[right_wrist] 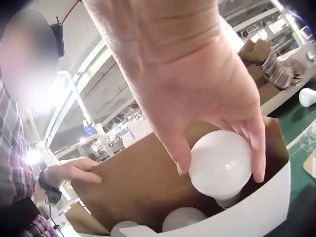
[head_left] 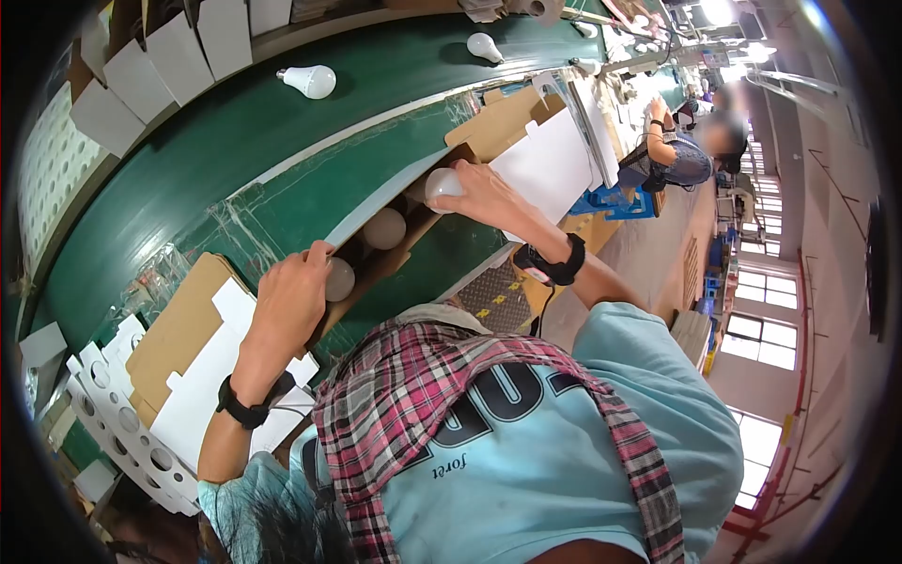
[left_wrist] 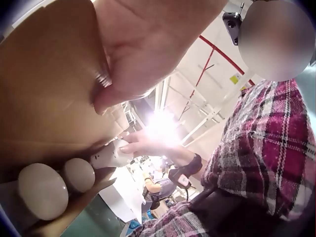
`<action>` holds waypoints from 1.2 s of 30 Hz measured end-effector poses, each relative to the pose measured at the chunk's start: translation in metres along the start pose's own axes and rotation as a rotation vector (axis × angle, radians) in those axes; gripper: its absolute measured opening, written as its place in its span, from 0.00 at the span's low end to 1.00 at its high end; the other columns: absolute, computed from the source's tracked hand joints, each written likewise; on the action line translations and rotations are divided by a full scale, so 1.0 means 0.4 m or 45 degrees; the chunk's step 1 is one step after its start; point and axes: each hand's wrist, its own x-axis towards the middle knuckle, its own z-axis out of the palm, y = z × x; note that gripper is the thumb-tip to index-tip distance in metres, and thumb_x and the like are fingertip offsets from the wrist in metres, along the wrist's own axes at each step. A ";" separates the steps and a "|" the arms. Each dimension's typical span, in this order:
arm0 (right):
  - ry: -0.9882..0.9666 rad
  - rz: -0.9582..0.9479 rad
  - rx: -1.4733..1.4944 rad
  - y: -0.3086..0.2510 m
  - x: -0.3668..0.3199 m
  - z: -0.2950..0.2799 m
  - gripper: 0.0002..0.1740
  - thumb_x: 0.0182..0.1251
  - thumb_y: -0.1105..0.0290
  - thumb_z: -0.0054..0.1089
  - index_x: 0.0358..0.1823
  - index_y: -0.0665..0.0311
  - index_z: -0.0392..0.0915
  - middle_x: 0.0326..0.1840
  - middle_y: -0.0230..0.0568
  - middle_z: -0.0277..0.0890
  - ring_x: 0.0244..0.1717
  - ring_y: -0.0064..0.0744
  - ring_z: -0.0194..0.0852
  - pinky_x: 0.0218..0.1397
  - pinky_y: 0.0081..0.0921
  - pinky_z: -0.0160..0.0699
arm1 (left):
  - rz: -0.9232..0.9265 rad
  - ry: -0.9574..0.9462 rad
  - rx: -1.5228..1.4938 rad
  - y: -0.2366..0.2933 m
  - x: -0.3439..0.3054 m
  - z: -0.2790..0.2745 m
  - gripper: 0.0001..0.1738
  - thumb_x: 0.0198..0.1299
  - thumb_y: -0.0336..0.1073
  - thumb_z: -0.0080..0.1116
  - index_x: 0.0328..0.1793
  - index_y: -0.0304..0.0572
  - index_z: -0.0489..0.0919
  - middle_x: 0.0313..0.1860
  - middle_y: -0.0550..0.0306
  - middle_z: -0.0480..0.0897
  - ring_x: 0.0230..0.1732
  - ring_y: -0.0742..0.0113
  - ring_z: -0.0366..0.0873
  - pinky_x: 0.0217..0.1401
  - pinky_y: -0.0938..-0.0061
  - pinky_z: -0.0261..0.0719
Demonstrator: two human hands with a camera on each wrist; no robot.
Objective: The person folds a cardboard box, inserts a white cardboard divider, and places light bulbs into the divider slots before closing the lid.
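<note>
A long narrow cardboard box point(right_wrist: 133, 182), white outside and brown inside, stands with its top flaps spread. My right hand point(head_left: 484, 195) grips a white light bulb point(right_wrist: 221, 165) at the box's right end, thumb on one side and fingers on the other. The bulb's base points down into the box, and its lower tip is hidden. Two more bulbs, a middle bulb point(head_left: 384, 228) and a left bulb point(head_left: 339, 280), sit inside in a row. My left hand point(head_left: 287, 299) pinches the box's wall at the left end, thumb on the inner face in the left wrist view.
On the green conveyor belt point(head_left: 404, 66) beyond lie a loose bulb point(head_left: 312, 82) and another bulb point(head_left: 483, 47). Several white cartons point(head_left: 178, 61) line the far side. White perforated inserts point(head_left: 141, 451) stand at the left. Another person point(head_left: 678, 155) works farther along.
</note>
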 end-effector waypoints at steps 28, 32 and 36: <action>-0.515 -0.357 0.526 -0.144 0.060 -0.348 0.20 0.66 0.58 0.52 0.50 0.68 0.77 0.36 0.36 0.80 0.28 0.20 0.76 0.34 0.16 0.73 | 0.216 0.109 0.179 -0.005 0.016 -0.016 0.10 0.53 0.25 0.51 0.42 0.37 0.71 0.24 0.45 0.76 0.30 0.46 0.76 0.36 0.58 0.73; -0.242 -0.579 0.481 -0.138 0.323 -0.344 0.20 0.69 0.59 0.49 0.52 0.68 0.75 0.39 0.37 0.79 0.35 0.20 0.75 0.39 0.18 0.75 | 0.253 0.155 0.246 -0.002 0.038 -0.029 0.10 0.50 0.25 0.52 0.41 0.38 0.72 0.24 0.48 0.77 0.31 0.48 0.77 0.37 0.60 0.74; -0.505 -0.500 0.335 -0.174 0.559 -0.214 0.26 0.66 0.52 0.53 0.51 0.70 0.74 0.43 0.41 0.77 0.39 0.27 0.77 0.42 0.23 0.77 | 0.252 0.135 0.220 -0.016 0.048 -0.032 0.10 0.49 0.25 0.52 0.40 0.38 0.71 0.25 0.49 0.78 0.32 0.51 0.78 0.39 0.62 0.74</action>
